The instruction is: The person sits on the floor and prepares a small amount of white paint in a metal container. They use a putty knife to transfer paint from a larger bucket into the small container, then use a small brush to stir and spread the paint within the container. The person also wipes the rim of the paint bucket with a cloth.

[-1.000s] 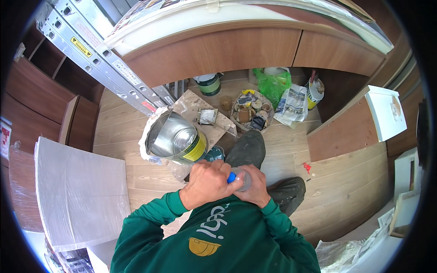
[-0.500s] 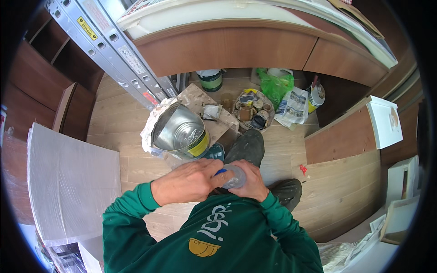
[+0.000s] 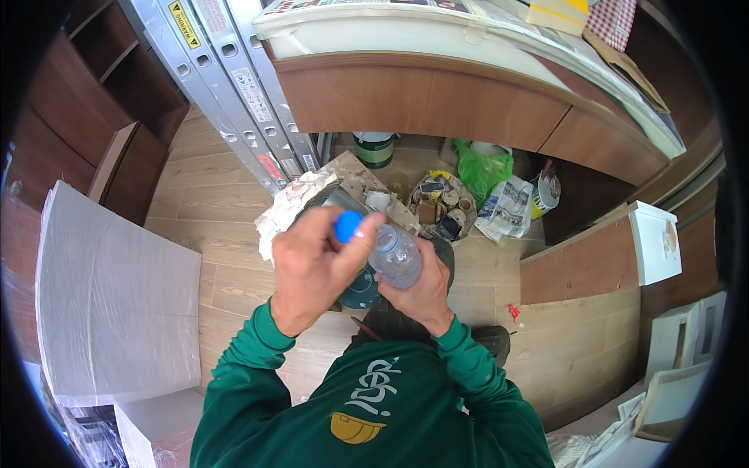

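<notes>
A blue cap [image 3: 349, 226] is pinched between the thumb and fingers of my left hand [image 3: 303, 269]. It is apart from the clear plastic bottle [image 3: 396, 261], whose bare mouth shows to the right of it. My right hand [image 3: 427, 290] is wrapped round the bottle's body and holds it tilted in front of me. Behind my left hand stands an open metal tin [image 3: 337, 198], mostly hidden. White crumpled sheeting [image 3: 292, 201] hangs over its left rim. Beneath both hands a dark teal container [image 3: 360, 295] is partly visible.
An aluminium ladder [image 3: 246, 86] leans at the far left. Beyond the tin are a tray of small containers [image 3: 449, 207], a green plastic bag [image 3: 482, 166], folded newspaper [image 3: 505, 204] and a paint bucket [image 3: 544, 193]. A wrapped panel [image 3: 117, 288] stands left, a wooden panel [image 3: 577, 261] right.
The blue cap has come away from the bottle into my left hand. Both hands have risen and moved forward, and the bottle's mouth is now uncovered.
</notes>
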`<state>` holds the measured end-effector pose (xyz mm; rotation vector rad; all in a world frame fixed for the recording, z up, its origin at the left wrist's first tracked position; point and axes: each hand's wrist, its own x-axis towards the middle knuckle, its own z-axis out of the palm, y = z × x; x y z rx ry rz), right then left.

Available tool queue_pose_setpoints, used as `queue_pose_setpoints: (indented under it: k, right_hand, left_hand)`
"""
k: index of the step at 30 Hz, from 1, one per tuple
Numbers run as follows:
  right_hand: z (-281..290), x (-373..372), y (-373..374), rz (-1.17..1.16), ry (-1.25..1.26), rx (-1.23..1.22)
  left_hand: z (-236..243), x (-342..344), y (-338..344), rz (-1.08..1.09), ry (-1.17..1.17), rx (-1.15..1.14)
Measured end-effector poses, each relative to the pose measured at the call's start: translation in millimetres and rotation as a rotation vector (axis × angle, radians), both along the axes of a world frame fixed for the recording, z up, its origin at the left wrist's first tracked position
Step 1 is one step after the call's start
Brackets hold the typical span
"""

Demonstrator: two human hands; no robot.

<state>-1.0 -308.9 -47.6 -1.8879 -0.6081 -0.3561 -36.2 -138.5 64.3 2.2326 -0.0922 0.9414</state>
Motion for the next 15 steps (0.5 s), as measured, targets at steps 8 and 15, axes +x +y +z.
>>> queue_pose_setpoints:
  k: [8, 15]
  right_hand:
    - [18.9, 35.2, -9.6, 0.057, 0.009, -0.424]
    - [35.9, 45.9, -10.7, 0.055, 0.0, -0.718]
  left_hand:
    - [6.7, -32.4, 44.9, 0.099, -0.172, -0.398]
    - [-15.3, -57.3, 58.1, 0.184, -0.039, -0.574]
